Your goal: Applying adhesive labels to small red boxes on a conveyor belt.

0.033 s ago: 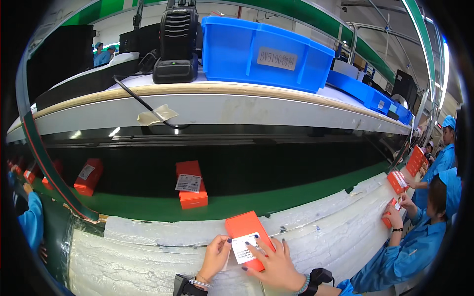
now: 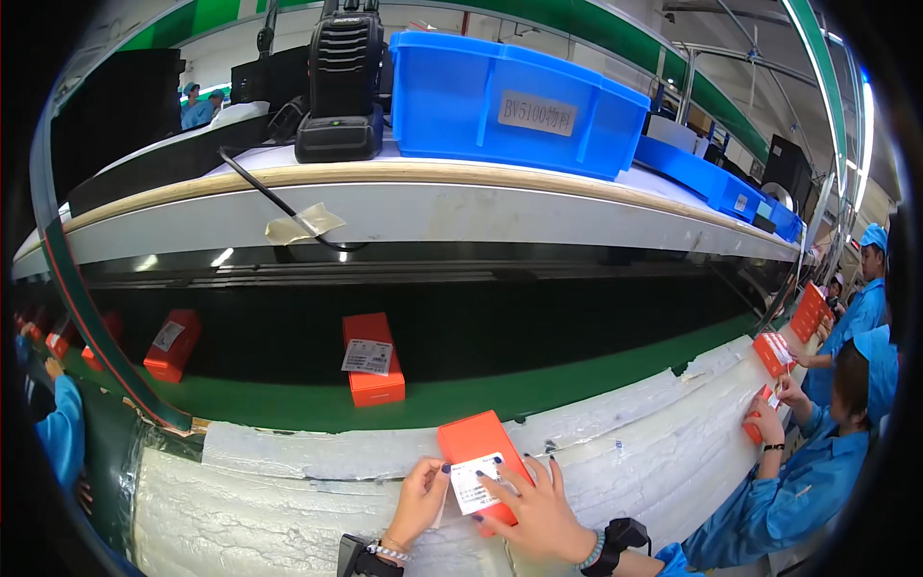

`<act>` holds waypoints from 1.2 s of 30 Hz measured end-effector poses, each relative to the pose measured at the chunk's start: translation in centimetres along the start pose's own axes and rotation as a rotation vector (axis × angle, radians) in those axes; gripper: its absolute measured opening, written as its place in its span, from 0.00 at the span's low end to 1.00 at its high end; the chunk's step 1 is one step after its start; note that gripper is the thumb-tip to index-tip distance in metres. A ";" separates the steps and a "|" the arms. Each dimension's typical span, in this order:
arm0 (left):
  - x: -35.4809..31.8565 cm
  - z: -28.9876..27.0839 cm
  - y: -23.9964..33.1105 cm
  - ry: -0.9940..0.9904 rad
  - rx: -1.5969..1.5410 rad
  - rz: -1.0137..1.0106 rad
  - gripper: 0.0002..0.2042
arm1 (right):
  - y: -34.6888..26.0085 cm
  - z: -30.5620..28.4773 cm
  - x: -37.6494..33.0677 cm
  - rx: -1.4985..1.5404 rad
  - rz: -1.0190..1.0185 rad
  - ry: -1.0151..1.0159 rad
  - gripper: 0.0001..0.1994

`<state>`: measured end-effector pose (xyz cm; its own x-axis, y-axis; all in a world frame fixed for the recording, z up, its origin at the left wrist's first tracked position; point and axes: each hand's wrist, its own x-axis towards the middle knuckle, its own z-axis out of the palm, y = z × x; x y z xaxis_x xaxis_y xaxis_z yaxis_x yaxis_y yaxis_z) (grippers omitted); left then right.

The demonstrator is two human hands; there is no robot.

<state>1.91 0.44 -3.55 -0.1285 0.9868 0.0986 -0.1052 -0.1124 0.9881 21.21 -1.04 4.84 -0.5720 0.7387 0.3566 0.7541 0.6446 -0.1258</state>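
Both hands press a white label onto the flat orange cardboard box (image 2: 479, 460) on the near foam-wrapped bench edge (image 2: 288, 500): left hand (image 2: 420, 500) pinching the label's edge, right hand (image 2: 532, 510) flattened. Uneven pressure could wrinkle it.

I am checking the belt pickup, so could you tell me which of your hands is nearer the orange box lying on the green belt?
Left. The left hand lies below the box on the belt; the right hand is farther right.
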 end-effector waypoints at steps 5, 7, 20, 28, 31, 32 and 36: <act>-0.2 0.3 0.7 0.010 -0.272 0.080 0.08 | 1.0 1.1 3.6 0.221 -0.132 0.049 0.23; -0.4 -0.1 0.9 -0.050 -0.294 0.029 0.09 | 0.3 1.9 4.7 0.477 -0.172 0.008 0.23; -0.4 -1.5 0.8 0.153 -0.606 -0.018 0.10 | 4.4 1.7 3.8 1.465 0.022 0.132 0.21; -0.8 -2.1 1.3 0.043 0.034 0.063 0.14 | 5.0 -0.4 4.6 1.415 0.134 -0.271 0.29; -0.8 -2.5 0.4 -0.128 0.275 0.190 0.13 | 3.8 0.3 5.5 0.995 0.087 -0.421 0.26; -0.8 -2.5 0.1 -0.213 0.316 0.218 0.12 | 3.7 0.6 5.6 0.994 0.089 -0.423 0.26; -1.2 -2.7 1.7 -0.419 0.341 0.024 0.08 | 3.6 2.2 5.4 0.869 0.010 -0.427 0.25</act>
<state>-0.79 -1.27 -2.29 0.2842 0.9544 0.0913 0.2278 -0.1597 0.9605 20.15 5.66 4.28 -0.7656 0.6433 0.0067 0.3557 0.4320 -0.8288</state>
